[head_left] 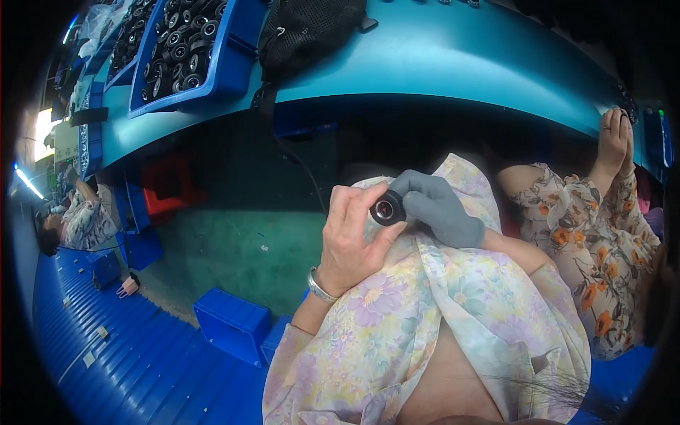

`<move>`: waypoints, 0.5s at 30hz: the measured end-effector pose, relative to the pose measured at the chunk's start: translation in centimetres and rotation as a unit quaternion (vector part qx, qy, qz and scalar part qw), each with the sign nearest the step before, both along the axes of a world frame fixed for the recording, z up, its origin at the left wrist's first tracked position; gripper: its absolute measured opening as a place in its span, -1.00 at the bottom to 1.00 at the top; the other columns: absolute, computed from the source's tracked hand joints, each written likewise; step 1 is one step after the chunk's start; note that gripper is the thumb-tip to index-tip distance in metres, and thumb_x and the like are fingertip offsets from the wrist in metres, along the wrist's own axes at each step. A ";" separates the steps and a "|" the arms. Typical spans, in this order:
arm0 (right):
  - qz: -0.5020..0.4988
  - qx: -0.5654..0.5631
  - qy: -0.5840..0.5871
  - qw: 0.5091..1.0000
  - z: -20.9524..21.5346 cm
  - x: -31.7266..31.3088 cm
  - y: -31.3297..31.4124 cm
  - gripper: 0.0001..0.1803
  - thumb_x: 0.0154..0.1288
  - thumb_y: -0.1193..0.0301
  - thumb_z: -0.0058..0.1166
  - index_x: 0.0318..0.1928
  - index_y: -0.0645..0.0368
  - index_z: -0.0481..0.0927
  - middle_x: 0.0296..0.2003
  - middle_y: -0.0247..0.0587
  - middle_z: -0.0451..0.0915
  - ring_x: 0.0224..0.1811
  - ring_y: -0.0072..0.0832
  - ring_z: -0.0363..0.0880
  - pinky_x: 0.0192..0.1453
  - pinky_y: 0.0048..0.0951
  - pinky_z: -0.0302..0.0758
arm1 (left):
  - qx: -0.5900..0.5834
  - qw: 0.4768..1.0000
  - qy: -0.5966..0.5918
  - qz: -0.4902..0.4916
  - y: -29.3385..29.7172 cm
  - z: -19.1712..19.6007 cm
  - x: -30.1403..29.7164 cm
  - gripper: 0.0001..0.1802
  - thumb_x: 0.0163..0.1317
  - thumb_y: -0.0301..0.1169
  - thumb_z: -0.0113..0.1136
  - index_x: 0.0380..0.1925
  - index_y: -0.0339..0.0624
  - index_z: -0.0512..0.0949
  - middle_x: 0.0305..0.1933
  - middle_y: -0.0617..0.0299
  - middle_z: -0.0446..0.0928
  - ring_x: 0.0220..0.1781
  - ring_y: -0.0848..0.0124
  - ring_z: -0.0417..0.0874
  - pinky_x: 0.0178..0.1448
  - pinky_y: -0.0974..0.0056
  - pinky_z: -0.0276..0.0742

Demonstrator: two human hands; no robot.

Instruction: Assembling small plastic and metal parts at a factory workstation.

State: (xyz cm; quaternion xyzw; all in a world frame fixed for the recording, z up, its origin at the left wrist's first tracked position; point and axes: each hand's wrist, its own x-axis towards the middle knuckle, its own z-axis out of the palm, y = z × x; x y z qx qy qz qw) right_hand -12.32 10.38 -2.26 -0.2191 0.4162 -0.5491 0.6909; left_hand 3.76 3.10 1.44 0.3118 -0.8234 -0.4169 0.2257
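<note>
Between my two hands, in front of my body, is a small black wheel [386, 208] with a shiny metal ring and a reddish centre. My left hand [353, 234], bare and with a bracelet at the wrist, curls its fingers and thumb around the wheel's left side. A grey glove covers my right hand [435, 207]. Its bent fingers press on the wheel's right side. The wheel's round face points up toward me, and its back is hidden.
A blue bin [234, 53] full of similar black wheels stands on the teal table [439, 57], beside a black mesh bag [308, 35]. A red stool [168, 185] and a blue crate [230, 326] are on the left. Another person's hands [615, 142] are at the right.
</note>
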 end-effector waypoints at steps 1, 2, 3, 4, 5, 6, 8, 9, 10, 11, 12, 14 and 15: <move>0.000 -0.003 0.000 1.000 0.0 0.0 0.0 -0.79 0.27 0.45 -0.07 -0.16 0.28 0.54 -0.29 -0.33 0.53 -0.27 -0.66 0.46 -0.16 -0.57 0.43 | 0.047 0.999 0.011 0.012 -0.1 0.1 -0.1 -0.43 -0.09 -0.51 0.38 0.01 -0.31 0.46 -0.24 0.06 0.41 -0.21 0.23 0.48 -0.10 0.25 0.44; -0.035 -0.013 0.029 0.999 -0.1 0.0 0.1 -0.79 0.26 0.46 -0.07 -0.16 0.28 0.55 -0.28 -0.32 0.54 -0.26 -0.65 0.47 -0.15 -0.56 0.44 | 0.114 0.993 0.037 0.010 -0.3 -0.9 0.3 -0.50 0.06 -0.50 0.26 0.05 -0.35 0.42 -0.20 0.08 0.44 -0.19 0.32 0.51 -0.05 0.29 0.45; -0.070 -0.023 0.057 0.996 -0.2 0.1 0.2 -0.79 0.26 0.46 -0.06 -0.16 0.28 0.55 -0.28 -0.32 0.54 -0.26 -0.65 0.48 -0.15 -0.56 0.44 | 0.285 0.950 0.119 0.040 -0.1 -1.4 0.3 -0.52 0.13 -0.46 0.22 0.07 -0.37 0.40 -0.17 0.09 0.45 -0.17 0.35 0.50 -0.04 0.31 0.45; -0.091 -0.026 0.107 0.990 -0.6 0.0 0.2 -0.72 0.16 0.48 0.05 -0.09 0.26 0.53 -0.20 -0.25 0.53 -0.20 -0.55 0.49 -0.09 -0.51 0.45 | 0.445 0.871 0.197 0.066 0.0 -1.9 0.3 -0.53 0.20 -0.41 0.17 0.10 -0.38 0.38 -0.13 0.10 0.46 -0.15 0.37 0.50 -0.03 0.33 0.44; -0.092 -0.028 0.106 0.990 -0.8 -0.2 0.2 -0.72 0.16 0.48 0.05 -0.09 0.26 0.53 -0.20 -0.25 0.53 -0.20 -0.55 0.49 -0.09 -0.51 0.45 | 0.565 0.773 0.286 0.043 -0.1 -2.9 0.7 -0.49 0.27 -0.34 0.11 0.15 -0.40 0.32 -0.05 0.08 0.47 -0.11 0.39 0.48 0.03 0.31 0.42; -0.093 -0.119 0.236 0.960 -1.1 -0.4 0.2 -0.64 0.09 0.48 0.12 -0.04 0.24 0.51 -0.14 -0.21 0.50 -0.13 -0.46 0.48 -0.03 -0.45 0.43 | 0.616 0.723 0.311 0.031 0.0 -2.8 0.7 -0.48 0.27 -0.32 0.10 0.16 -0.40 0.31 -0.04 0.05 0.47 -0.09 0.38 0.47 0.05 0.30 0.40; -0.068 -0.232 0.377 0.894 -0.9 -0.8 -0.1 -0.39 -0.10 0.48 0.28 0.07 0.17 0.46 -0.02 -0.10 0.43 0.05 -0.22 0.39 0.13 -0.28 0.37 | 0.678 0.647 0.349 0.004 0.0 -3.0 0.8 -0.46 0.28 -0.30 0.08 0.18 -0.39 0.28 0.02 -0.03 0.47 -0.01 0.30 0.47 0.17 0.21 0.36; -0.069 -0.229 0.376 0.895 -0.5 -0.8 -0.2 -0.39 -0.10 0.48 0.28 0.07 0.17 0.46 -0.02 -0.10 0.43 0.05 -0.22 0.39 0.13 -0.28 0.37 | 0.680 0.646 0.347 0.004 0.1 -3.0 0.6 -0.46 0.28 -0.30 0.08 0.18 -0.39 0.28 0.02 -0.03 0.47 -0.01 0.30 0.47 0.17 0.21 0.36; -0.055 -0.224 0.378 0.897 -0.2 -0.6 -0.4 -0.38 -0.11 0.47 0.30 0.08 0.16 0.45 -0.04 -0.09 0.42 0.06 -0.20 0.38 0.14 -0.27 0.36 | 0.702 0.623 0.346 0.007 0.3 -2.8 0.5 -0.46 0.29 -0.30 0.07 0.18 -0.39 0.28 0.04 -0.06 0.46 0.04 0.26 0.47 0.21 0.18 0.35; -0.041 -0.220 0.378 0.898 0.0 -0.3 -0.5 -0.36 -0.11 0.46 0.32 0.08 0.16 0.45 -0.05 -0.09 0.42 0.07 -0.18 0.36 0.16 -0.25 0.35 | 0.722 0.599 0.345 0.010 0.5 -2.7 0.4 -0.46 0.30 -0.30 0.05 0.19 -0.40 0.28 0.06 -0.08 0.45 0.09 0.22 0.46 0.25 0.15 0.33; -0.041 -0.218 0.378 0.899 -0.1 -0.3 -0.7 -0.36 -0.11 0.46 0.32 0.08 0.16 0.45 -0.05 -0.09 0.42 0.07 -0.18 0.36 0.16 -0.25 0.35 | 0.733 0.578 0.358 -0.007 0.6 -3.0 0.5 -0.46 0.31 -0.30 0.03 0.19 -0.43 0.26 0.09 -0.11 0.44 0.18 0.15 0.43 0.32 0.10 0.29; -0.022 -0.245 0.398 0.884 -0.4 -0.3 -0.9 -0.37 -0.13 0.44 0.35 0.05 0.13 0.46 -0.07 -0.13 0.43 0.05 -0.19 0.37 0.14 -0.26 0.36 | 0.734 0.580 0.352 -0.020 0.5 -2.9 0.4 -0.46 0.32 -0.29 0.01 0.19 -0.45 0.25 0.09 -0.11 0.43 0.18 0.14 0.43 0.33 0.10 0.27; -0.022 -0.245 0.397 0.884 -0.6 -0.3 -0.9 -0.37 -0.13 0.44 0.35 0.05 0.13 0.46 -0.07 -0.13 0.43 0.05 -0.19 0.37 0.14 -0.26 0.36 | 0.733 0.584 0.348 -0.034 0.4 -2.9 0.3 -0.46 0.33 -0.29 0.00 0.19 -0.46 0.25 0.10 -0.11 0.43 0.19 0.14 0.42 0.35 0.09 0.25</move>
